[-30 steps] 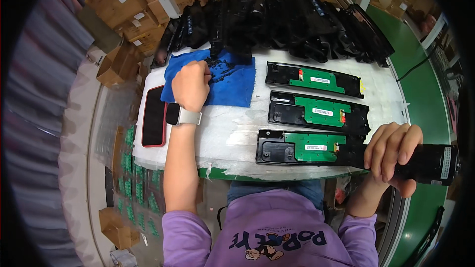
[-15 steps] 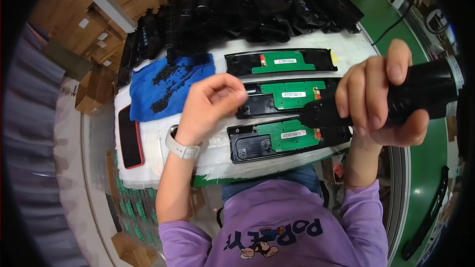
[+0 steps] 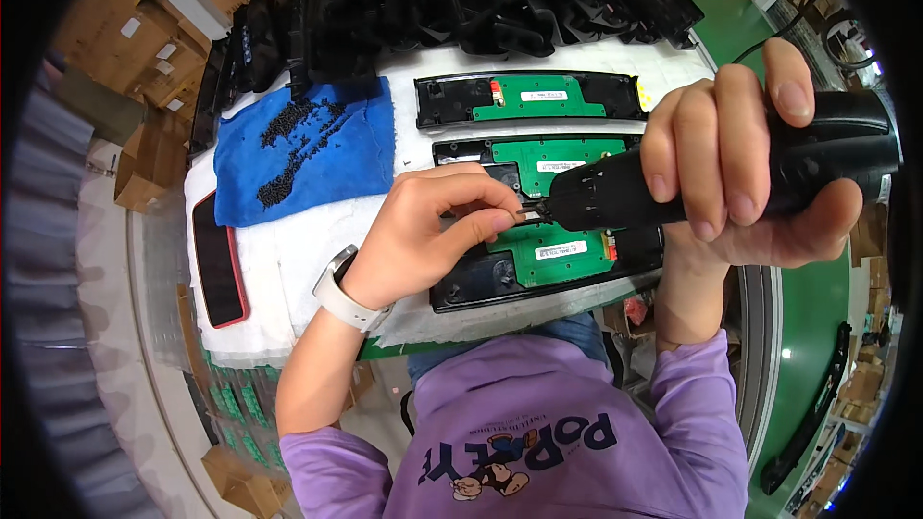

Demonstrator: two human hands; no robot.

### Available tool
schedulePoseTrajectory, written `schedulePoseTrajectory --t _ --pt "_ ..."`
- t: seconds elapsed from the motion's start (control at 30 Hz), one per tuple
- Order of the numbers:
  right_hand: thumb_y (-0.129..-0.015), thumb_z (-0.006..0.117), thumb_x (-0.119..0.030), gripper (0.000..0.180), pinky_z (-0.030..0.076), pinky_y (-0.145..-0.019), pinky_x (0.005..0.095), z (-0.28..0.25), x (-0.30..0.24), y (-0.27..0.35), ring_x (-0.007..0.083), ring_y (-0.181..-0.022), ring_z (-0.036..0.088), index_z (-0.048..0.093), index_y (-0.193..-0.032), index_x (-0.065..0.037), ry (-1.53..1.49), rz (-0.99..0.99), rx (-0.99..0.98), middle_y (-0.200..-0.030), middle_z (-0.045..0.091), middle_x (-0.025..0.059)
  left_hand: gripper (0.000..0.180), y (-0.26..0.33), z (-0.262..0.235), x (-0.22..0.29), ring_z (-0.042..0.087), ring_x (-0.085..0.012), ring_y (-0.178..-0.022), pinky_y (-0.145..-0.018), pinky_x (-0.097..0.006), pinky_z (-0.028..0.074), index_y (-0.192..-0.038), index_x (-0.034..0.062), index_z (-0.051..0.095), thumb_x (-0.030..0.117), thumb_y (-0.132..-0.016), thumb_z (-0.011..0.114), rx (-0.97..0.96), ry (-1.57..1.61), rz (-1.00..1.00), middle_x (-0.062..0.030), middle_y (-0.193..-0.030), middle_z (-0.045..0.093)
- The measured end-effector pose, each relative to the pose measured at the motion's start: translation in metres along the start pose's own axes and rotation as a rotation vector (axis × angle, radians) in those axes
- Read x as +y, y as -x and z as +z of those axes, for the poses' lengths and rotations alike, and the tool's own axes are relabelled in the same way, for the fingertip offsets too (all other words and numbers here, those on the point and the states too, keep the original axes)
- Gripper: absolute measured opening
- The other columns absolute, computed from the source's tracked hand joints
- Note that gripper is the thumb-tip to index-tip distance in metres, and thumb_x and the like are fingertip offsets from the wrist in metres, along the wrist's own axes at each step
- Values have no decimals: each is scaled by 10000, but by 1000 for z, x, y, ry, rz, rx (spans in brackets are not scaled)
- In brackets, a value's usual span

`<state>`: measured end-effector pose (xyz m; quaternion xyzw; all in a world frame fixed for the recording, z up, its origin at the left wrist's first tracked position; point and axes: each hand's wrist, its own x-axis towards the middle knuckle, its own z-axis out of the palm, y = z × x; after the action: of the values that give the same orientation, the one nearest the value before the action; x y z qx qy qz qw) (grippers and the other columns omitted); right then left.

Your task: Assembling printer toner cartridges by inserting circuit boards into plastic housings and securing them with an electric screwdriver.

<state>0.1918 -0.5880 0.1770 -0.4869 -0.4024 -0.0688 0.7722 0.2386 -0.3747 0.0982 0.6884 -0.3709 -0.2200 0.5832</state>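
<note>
On the white padded bench (image 3: 288, 259) I see my right hand (image 3: 740, 163) clamped around the black electric screwdriver (image 3: 731, 178), while my left hand (image 3: 433, 231) pinches a small screw (image 3: 532, 214) at its tip, steadying it above the nearest green circuit-board panel (image 3: 548, 250).

Boxes: brown cardboard cartons (image 3: 144, 34), stacked upper left beside table, some w/ small white stickers.
Low boxes: more brown cartons (image 3: 236, 485) on floor, bottom left.
Board labels: white rectangular stickers (image 3: 544, 95) on green circuit boards, one per board.
Phone: red-edged phone (image 3: 219, 271), dark screen, left table edge.
</note>
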Motion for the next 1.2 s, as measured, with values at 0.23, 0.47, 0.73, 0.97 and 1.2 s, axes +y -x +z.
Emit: schedulePoseTrajectory --t 0.23,0.47,0.73,0.97,1.2 --pt "-810 613 -396 429 456 -583 277 3 4 -1 99 -489 518 407 -1050 -106 -16 85 -26 -639 521 -29 56 -1 4 -1 566 -139 -638 -585 -241 440 -814 -34 606 4 -772 608 3 -189 105 -77 -708 584" --pt "-895 433 -379 375 401 -599 296 38 12 8 97 -473 398 462 -1052 -39 250 96 438 -632 427 -16 60 1 7 -5 579 -154 -626 -567 -249 449 -809 -13 617 25 -765 630 58 -333 210 -77 -715 603" --pt "-910 416 -366 373 389 -582 297 25 24 10 106 -494 398 475 -1059 -30 -263 61 534 -627 418 -8 72 0 -2 -6 564 -90 -656 -607 -223 452 -829 -24 624 39 -797 613 128 -80 128 -53 -733 621" --pt "-907 410 -398 419 389 -569 289 21 42 6 93 -460 391 468 -1125 -45 -30 -41 303 -620 417 -15 153 3 -2 -8 566 -78 -752 -678 -195 450 -919 -50 601 88 -852 594 109 26 -79 -40 -830 621" --pt "-886 466 -381 399 388 -575 294 19 27 5 102 -476 410 453 -1073 -29 -62 -112 349 -620 418 -8 108 5 -2 -5 605 -87 -712 -673 -197 487 -921 -47 603 15 -836 578 75 374 -89 -69 -820 636"
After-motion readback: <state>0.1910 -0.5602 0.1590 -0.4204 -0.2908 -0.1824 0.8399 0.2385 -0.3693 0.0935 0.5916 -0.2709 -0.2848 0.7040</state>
